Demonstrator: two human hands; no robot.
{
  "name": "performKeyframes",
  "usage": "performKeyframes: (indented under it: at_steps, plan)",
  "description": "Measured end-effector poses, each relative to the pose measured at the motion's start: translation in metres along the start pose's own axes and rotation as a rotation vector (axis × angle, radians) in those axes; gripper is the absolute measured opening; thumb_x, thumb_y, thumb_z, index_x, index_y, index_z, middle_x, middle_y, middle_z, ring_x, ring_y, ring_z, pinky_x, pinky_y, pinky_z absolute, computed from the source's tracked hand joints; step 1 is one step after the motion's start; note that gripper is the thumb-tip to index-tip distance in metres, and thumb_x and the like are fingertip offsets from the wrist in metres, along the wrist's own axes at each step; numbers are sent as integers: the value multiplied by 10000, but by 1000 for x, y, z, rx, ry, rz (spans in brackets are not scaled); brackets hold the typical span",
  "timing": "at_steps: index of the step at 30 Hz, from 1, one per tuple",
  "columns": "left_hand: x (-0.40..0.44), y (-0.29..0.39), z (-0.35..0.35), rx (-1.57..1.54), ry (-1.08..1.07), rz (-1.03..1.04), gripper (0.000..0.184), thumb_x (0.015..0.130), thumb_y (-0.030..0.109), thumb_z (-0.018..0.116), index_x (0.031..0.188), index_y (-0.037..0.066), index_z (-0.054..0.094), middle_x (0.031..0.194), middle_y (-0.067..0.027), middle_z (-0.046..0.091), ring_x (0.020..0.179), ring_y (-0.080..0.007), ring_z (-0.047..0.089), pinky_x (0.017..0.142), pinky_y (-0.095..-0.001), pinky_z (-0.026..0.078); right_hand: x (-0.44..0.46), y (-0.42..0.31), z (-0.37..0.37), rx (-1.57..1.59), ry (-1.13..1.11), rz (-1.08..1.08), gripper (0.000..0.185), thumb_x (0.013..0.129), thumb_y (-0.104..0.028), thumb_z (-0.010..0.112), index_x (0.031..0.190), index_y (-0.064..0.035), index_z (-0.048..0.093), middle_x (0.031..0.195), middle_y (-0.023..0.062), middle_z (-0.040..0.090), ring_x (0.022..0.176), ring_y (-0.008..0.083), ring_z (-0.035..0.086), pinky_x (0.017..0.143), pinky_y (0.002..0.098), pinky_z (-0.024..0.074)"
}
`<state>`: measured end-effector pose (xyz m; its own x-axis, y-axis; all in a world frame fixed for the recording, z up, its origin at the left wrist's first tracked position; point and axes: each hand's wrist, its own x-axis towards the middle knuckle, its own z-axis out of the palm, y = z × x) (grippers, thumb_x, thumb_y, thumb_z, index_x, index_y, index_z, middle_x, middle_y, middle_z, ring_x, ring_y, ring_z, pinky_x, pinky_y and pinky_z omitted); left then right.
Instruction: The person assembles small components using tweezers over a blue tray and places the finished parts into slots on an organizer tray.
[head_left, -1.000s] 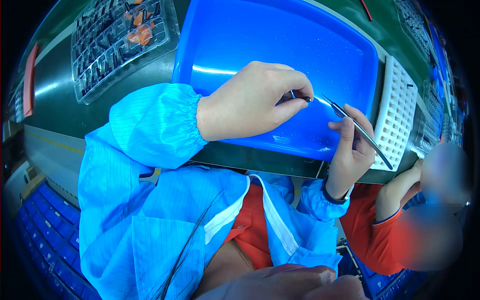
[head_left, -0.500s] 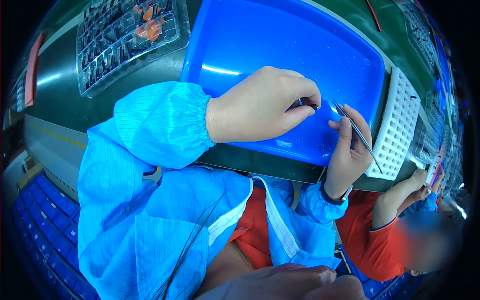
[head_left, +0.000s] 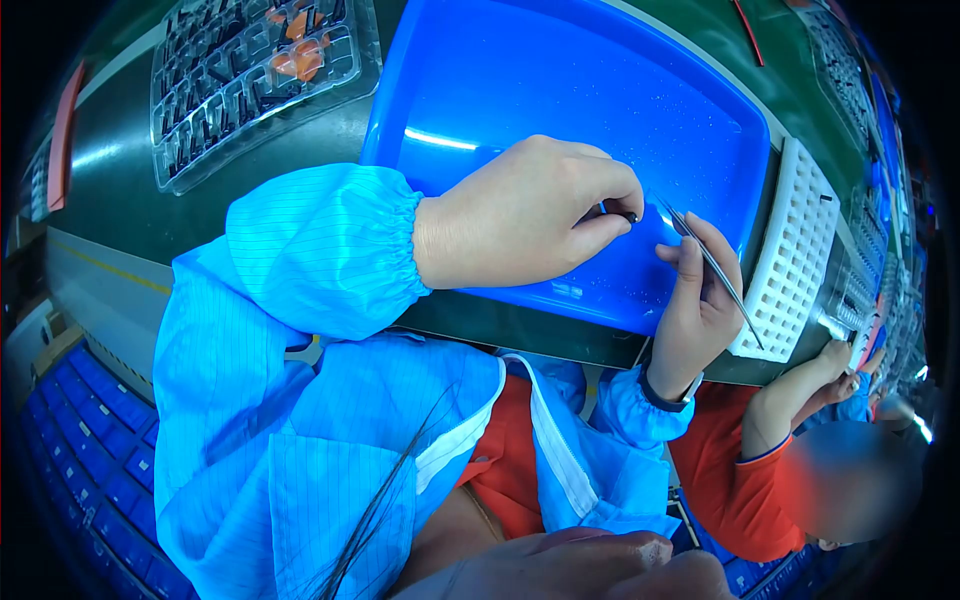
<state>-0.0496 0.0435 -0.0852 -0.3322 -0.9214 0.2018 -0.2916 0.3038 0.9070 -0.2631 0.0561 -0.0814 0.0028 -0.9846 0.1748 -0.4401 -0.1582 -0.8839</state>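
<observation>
Over the blue tray (head_left: 500, 70), my left hand (head_left: 535, 210) pinches a small dark part (head_left: 630, 216) between thumb and forefinger. My right hand (head_left: 700, 290) is closed around thin metal tweezers (head_left: 722, 275) near the tray's right edge. The tweezers' tips point up and left and lie a short way right of the small dark part, apart from it. Their lower end overlaps the white perforated tray in the view. Most of the dark part is hidden by my left fingers.
A white perforated tray (head_left: 795, 250) with a small black piece (head_left: 826, 198) stands at the right. Clear plastic trays (head_left: 250, 90) hold black parts and orange pieces at the upper left. A co-worker's arm (head_left: 790, 400) in a red sleeve is at the lower right.
Compared with one second ago, the view has shifted and both hands and the trays appear slightly farther right. The tweezers look steeper. The co-worker's hands now show more at the right.
</observation>
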Motion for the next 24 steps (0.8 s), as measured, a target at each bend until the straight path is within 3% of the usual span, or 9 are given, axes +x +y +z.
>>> performKeyframes:
  at_steps: [3,6,17,24]
  plan:
    - [0,0,0,-6,-6,-1,132,872,84,640,968,6,682,895,-163,688,819,-318,684,718,-395,549,2,0,-1,-17,-1,-10,184,971,-20,612,1136,24,680,1010,137,696,802,146,689,727,241,514]
    - [0,0,0,15,20,44,139,883,49,684,1019,16,681,933,-119,693,815,-242,688,693,-316,553,-1,0,-2,-44,-6,-15,186,969,-9,608,1137,30,678,1005,139,697,801,149,690,732,243,512]
    - [1,1,-1,19,32,31,141,885,48,685,1023,18,685,919,-118,690,810,-236,686,684,-316,548,-19,-5,1,413,72,-45,243,1003,-138,595,1137,62,626,977,210,694,693,168,664,651,249,493]
    - [1,0,1,38,42,33,133,886,58,684,1013,21,687,918,-113,691,806,-239,680,683,-316,545,-20,-4,3,413,74,-65,241,1003,-139,595,1136,60,626,964,206,694,683,178,662,644,255,496]
